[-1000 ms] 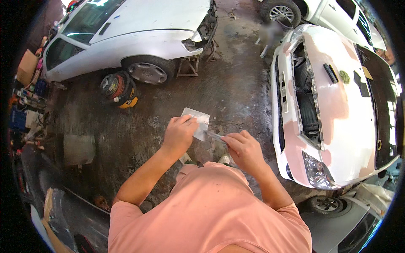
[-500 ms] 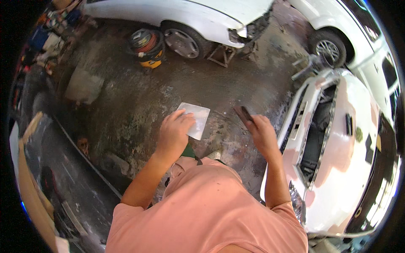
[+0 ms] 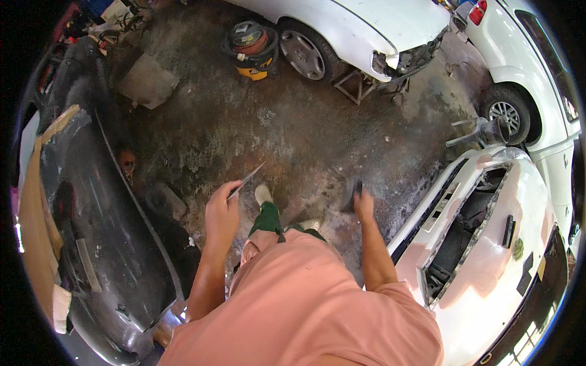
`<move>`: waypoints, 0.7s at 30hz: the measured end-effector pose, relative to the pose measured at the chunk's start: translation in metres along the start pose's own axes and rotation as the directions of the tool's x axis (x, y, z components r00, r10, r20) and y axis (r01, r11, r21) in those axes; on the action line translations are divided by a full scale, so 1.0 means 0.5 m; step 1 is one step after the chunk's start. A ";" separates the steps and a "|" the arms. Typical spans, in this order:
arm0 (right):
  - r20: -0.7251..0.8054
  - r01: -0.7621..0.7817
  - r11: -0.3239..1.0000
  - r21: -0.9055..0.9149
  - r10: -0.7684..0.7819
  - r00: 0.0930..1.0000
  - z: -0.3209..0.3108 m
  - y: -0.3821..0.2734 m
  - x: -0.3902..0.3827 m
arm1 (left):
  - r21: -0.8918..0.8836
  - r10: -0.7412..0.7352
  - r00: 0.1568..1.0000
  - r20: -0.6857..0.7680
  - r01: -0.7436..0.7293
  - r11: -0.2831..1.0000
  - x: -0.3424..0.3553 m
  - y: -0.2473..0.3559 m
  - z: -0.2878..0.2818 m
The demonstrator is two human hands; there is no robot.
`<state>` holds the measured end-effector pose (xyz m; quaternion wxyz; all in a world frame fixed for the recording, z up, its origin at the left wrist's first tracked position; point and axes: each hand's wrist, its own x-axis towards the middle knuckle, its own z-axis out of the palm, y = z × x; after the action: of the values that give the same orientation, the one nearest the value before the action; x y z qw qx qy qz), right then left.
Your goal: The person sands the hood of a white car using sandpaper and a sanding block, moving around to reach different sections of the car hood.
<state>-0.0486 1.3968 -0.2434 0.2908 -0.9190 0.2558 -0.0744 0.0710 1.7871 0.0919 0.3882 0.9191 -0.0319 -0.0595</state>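
My left hand (image 3: pixel 221 213) is closed on a thin, stiff-looking pale square sheet (image 3: pixel 249 178), pinched at its near end and seen almost edge-on. To the right, over the floor, my right hand (image 3: pixel 364 205) grips a dark flat oblong block (image 3: pixel 356 190), smeared by motion. The two hands are well apart at about the same distance from me. On my right lies a white bumper (image 3: pixel 488 247) with pinkish filler patches and a long opening. A dark scuffed car body panel (image 3: pixel 116 238) stands at my left; neither hand touches it.
A white car (image 3: pixel 348 30) with its front end partly stripped is ahead, beside a metal stand (image 3: pixel 356 87). A yellow-and-black drum-shaped machine (image 3: pixel 251 52) with coiled hose stands by its wheel. Another white vehicle (image 3: pixel 534 67) is far right. A flat grey board (image 3: pixel 148 81) lies left.
My left hand has moved left and nearer, and the sheet has turned from flat to edge-on. My right hand has shifted slightly left and lower. The whole view has turned left.
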 end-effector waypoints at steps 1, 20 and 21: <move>0.113 -0.371 0.909 0.189 0.355 0.928 0.056 0.114 -0.073 | -0.007 -0.001 1.000 0.009 0.001 1.000 0.020 0.016 0.006; 0.279 -0.121 -0.398 0.910 0.369 0.887 -0.426 -0.316 -0.117 | -0.582 0.491 0.454 0.744 0.080 0.809 0.022 0.207 0.424; 0.251 -0.092 -0.412 0.906 0.349 0.903 -0.451 -0.335 -0.111 | -0.568 0.463 0.439 0.770 0.143 0.810 0.022 0.246 0.436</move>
<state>-0.0891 1.4307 0.0377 0.8998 -0.1974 0.2886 -0.2610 0.0512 1.5455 0.0284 0.5663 0.5851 -0.3024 -0.4956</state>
